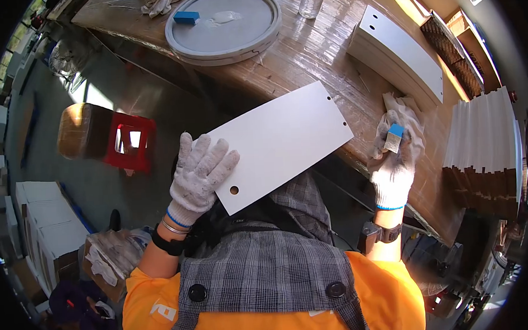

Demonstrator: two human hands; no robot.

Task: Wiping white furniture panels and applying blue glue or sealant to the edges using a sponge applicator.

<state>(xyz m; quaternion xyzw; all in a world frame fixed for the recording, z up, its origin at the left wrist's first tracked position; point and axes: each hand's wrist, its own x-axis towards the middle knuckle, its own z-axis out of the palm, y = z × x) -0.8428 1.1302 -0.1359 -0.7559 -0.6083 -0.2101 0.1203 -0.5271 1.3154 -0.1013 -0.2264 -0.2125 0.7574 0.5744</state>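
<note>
Resting gloved left hand, fingers spread, over left end of white drilled panel. Holding panel above lap, overlapping near edge of desk with its right end. Pinching small blue-and-white block in gloved right hand, beside crumpled cloth toward near right corner. Facing stacked white panels toward far edge, round grey tray along near edge, leftward.
</note>
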